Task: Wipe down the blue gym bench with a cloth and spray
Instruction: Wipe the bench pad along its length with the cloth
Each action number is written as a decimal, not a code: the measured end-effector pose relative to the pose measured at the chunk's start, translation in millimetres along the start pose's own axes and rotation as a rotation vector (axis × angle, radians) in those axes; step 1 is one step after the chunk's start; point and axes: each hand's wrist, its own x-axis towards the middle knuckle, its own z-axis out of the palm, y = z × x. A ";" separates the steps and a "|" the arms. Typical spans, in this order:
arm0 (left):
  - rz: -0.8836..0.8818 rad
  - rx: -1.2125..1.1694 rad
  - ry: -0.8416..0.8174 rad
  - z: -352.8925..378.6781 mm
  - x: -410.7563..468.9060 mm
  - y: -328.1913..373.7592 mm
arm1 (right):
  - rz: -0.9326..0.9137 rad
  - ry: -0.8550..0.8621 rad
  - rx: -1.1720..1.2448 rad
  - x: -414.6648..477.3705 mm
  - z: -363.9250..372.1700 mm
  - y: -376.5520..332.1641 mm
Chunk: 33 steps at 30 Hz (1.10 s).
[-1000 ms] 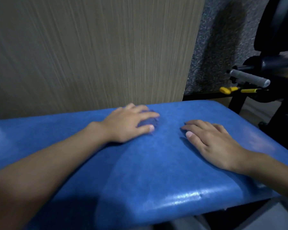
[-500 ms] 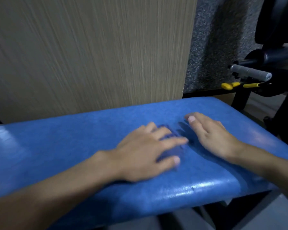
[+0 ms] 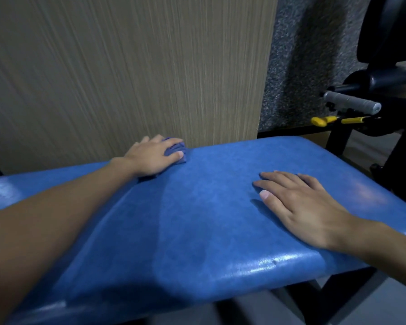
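Bench (image 3: 209, 219): a blue padded top running from left to right across the view, with a glossy sheen along its near edge and a bright patch towards the right end.
Cloth (image 3: 176, 148): a small bunched blue-purple cloth on the far edge of the bench, left of the middle, close to the wall panel; most of it is covered by the hand.
Left hand (image 3: 151, 158): reaches across the bench to its far edge and lies on top of the cloth, pressing it down onto the padding.
Left fingers (image 3: 171, 142): bent over the top of the cloth, close together, with the thumb tucked against its near side, so the cloth is gripped between them.
Right hand (image 3: 300, 207): palm down on the right part of the bench, well apart from the cloth and holding nothing.
Right fingers (image 3: 281, 178): straight, flat on the padding and only slightly spread, pointing left.
Wall panel (image 3: 127, 66): beige with fine vertical grain, right behind the bench.
Speckled wall (image 3: 291, 66): a grey rough surface to the right of the panel.
Machine frame (image 3: 401, 137): black gym equipment beyond the right end of the bench.
Grey handle (image 3: 352, 105): a short bar sticking out from the frame.
Yellow lever (image 3: 319, 120): just under the handle.
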 end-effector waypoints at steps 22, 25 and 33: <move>0.247 -0.057 0.032 0.2 -48.7 20.1 | 0.037 -0.045 0.011 0.6 0.8 -13.9; -0.039 -0.062 0.008 -0.4 -13.0 -29.1 | 0.031 -0.009 -0.012 1.5 1.9 -13.3; 0.201 0.023 0.076 -4.4 -70.7 25.0 | 0.043 0.010 -0.029 4.1 3.3 -13.5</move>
